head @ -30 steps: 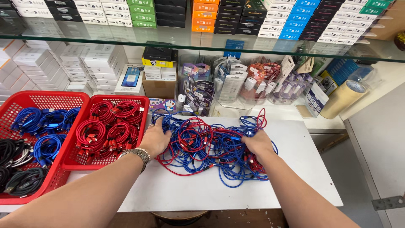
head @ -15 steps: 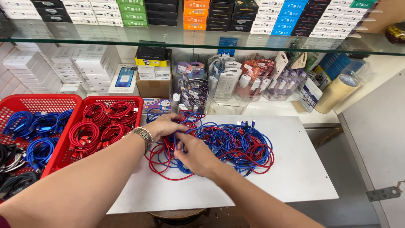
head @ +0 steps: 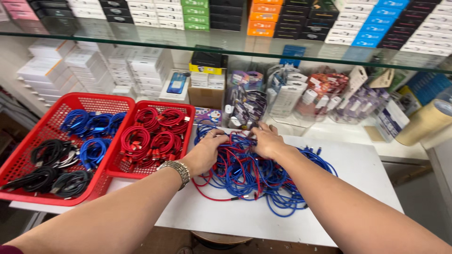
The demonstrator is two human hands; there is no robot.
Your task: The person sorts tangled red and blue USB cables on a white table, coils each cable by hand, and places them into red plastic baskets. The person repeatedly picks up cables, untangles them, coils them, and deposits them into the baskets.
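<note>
Left hand and right hand, close together, fingers sunk into tangled blue and red cables near far edge of white surface, apparently gripping strands; sorted coils in red baskets alongside.

- Cable pile — blue and red cords, loose and tangled together, spread flat on the white tabletop just right of the red baskets.
</note>
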